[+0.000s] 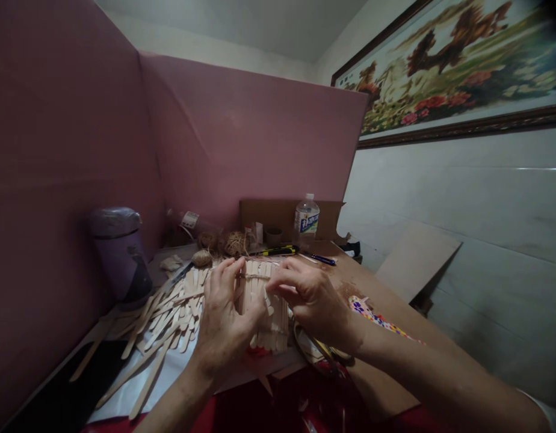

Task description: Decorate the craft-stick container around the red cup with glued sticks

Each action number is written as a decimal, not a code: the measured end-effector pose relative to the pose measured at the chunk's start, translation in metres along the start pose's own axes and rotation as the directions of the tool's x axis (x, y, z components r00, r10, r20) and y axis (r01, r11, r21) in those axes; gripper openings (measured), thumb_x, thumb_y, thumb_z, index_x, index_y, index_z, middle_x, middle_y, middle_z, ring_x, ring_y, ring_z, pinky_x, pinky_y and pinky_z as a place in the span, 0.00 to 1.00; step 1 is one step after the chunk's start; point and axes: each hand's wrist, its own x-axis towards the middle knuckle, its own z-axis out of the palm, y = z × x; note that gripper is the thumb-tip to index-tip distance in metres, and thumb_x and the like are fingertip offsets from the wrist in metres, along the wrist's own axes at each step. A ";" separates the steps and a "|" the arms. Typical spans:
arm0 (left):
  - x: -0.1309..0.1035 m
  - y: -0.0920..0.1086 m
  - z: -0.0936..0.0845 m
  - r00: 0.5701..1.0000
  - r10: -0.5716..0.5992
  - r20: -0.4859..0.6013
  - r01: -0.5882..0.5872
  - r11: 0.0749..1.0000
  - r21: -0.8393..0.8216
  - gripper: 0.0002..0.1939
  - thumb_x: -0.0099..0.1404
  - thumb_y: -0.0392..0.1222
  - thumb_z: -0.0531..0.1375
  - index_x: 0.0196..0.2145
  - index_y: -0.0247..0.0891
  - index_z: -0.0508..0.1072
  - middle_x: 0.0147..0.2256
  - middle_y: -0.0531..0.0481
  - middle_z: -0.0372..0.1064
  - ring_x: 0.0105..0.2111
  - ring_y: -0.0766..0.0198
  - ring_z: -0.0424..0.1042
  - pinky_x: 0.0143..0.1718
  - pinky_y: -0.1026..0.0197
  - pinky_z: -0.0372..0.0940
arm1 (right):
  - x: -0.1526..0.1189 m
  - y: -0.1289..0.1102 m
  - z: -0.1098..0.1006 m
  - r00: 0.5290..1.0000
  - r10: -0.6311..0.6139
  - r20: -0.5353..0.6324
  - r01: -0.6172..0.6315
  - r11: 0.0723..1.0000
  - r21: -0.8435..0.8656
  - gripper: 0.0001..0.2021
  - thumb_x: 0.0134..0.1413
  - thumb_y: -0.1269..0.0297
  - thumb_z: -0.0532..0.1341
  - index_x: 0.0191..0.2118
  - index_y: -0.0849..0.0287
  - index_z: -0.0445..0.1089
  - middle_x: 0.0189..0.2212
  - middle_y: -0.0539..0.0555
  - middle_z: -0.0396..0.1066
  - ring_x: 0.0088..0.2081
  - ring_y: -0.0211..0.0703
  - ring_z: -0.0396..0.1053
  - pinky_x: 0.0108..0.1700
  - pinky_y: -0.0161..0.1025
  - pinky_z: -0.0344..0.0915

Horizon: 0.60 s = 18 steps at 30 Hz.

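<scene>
A panel of wooden craft sticks (278,325), laid side by side, sits between my hands, with a strand of twine (259,276) across its upper part. My left hand (226,307) grips the panel's left side, its fingers over the far edge and its thumb on the face. Over the right side, my right hand (311,297) is closed in a pinch close to the twine's end; what lies between the fingertips is too small to make out. A small pale piece (269,302) shows beneath those fingertips.
Loose craft sticks (174,322) are heaped at left beside a purple tumbler (121,255). Behind the panel are a twine ball (235,243), a yellow-black utility knife (280,250), a blue pen-like tool (322,259) and a plastic bottle (307,219). Pink boards (255,132) enclose the back.
</scene>
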 end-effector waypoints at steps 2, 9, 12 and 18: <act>0.000 0.001 0.000 1.000 -0.001 0.000 0.001 1.000 0.006 0.23 0.59 0.42 0.57 0.53 0.41 0.62 0.53 0.45 0.59 0.56 0.56 0.58 0.58 0.47 0.55 | 0.000 0.000 0.000 1.000 0.008 0.005 -0.008 1.000 -0.003 0.10 0.48 0.83 0.59 0.28 0.59 0.71 0.28 0.49 0.63 0.31 0.37 0.62 0.33 0.34 0.57; 0.000 0.001 0.000 1.000 0.006 0.003 -0.006 1.000 0.020 0.23 0.60 0.43 0.57 0.53 0.41 0.62 0.53 0.45 0.59 0.55 0.55 0.58 0.58 0.46 0.54 | 0.000 -0.001 0.002 1.000 0.017 0.012 -0.017 1.000 0.000 0.10 0.47 0.83 0.60 0.27 0.60 0.70 0.27 0.48 0.64 0.30 0.36 0.62 0.33 0.33 0.57; 0.001 0.000 0.000 1.000 0.004 -0.003 -0.004 1.000 0.021 0.23 0.59 0.43 0.57 0.53 0.40 0.62 0.53 0.45 0.59 0.55 0.55 0.58 0.58 0.46 0.54 | -0.001 -0.002 0.005 1.000 0.020 0.001 -0.020 1.000 -0.015 0.09 0.48 0.81 0.60 0.26 0.60 0.69 0.28 0.48 0.64 0.29 0.35 0.61 0.32 0.33 0.57; 0.003 -0.002 -0.001 1.000 -0.010 0.003 0.010 1.000 0.007 0.23 0.59 0.44 0.56 0.52 0.40 0.62 0.53 0.44 0.59 0.55 0.54 0.58 0.58 0.45 0.53 | 0.002 -0.002 0.000 0.999 -0.013 -0.033 0.012 1.000 -0.009 0.09 0.50 0.80 0.60 0.28 0.59 0.71 0.27 0.48 0.65 0.30 0.36 0.62 0.32 0.33 0.57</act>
